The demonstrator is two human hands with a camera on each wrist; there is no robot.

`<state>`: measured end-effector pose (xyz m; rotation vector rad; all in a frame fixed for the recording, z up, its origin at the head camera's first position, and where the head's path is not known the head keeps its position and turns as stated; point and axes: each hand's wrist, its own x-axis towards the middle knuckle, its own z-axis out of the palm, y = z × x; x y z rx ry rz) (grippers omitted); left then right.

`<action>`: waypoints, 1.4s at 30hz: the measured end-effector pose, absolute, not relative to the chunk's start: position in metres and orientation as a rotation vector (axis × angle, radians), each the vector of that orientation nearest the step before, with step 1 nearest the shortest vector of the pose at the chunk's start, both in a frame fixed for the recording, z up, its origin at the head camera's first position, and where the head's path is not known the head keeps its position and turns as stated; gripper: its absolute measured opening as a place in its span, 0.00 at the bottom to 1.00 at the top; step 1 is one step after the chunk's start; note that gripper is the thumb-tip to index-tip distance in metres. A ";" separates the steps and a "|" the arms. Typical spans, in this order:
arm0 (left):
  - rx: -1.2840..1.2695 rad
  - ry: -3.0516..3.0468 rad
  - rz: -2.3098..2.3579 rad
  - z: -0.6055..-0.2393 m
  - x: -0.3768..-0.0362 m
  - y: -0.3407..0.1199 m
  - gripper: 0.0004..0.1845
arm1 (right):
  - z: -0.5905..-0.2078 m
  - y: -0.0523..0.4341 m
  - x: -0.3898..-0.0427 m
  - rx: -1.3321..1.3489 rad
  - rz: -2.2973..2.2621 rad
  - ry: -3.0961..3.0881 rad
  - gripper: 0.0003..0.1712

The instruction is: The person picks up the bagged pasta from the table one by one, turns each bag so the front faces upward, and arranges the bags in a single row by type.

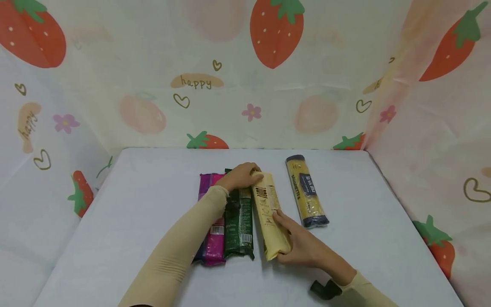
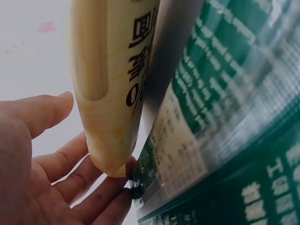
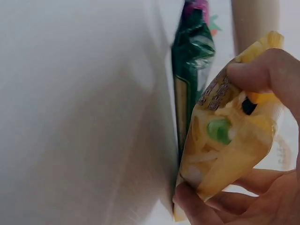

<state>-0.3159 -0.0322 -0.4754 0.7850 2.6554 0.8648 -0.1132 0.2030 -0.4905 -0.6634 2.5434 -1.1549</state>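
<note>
A long pale yellow noodle packet [image 1: 267,213] with dark lettering is slightly tilted to the right of a green packet [image 1: 238,226]. My right hand [image 1: 307,245] grips its near end, the thumb on top and fingers beneath, as the right wrist view shows. At the far end is my left hand [image 1: 242,175]. In the left wrist view, the left fingers [image 2: 70,168] are spread and loosely bent under the packet's tip, and the thumb stands a little off its side. A magenta and purple packet [image 1: 215,243] lies against the green one, partly covered by the left arm.
Apart on the right lies a yellow spaghetti packet [image 1: 304,192] with dark blue ends. All the packets are on a white table [image 1: 153,192]. Strawberry-patterned cloth [image 1: 245,85] surrounds its back and sides. A black strap piece [image 1: 325,290] sits by the right wrist.
</note>
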 end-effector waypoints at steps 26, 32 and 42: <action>0.425 2.181 1.609 -0.473 -0.314 -0.051 0.29 | -0.490 0.210 -0.112 -0.777 -1.771 2.157 0.57; 0.392 2.030 1.686 -0.476 -0.315 -0.053 0.33 | -0.492 0.210 -0.111 -0.771 -1.874 2.099 0.54; 0.407 1.985 1.691 -0.478 -0.314 -0.056 0.33 | -0.496 0.210 -0.112 -0.818 -1.987 2.054 0.51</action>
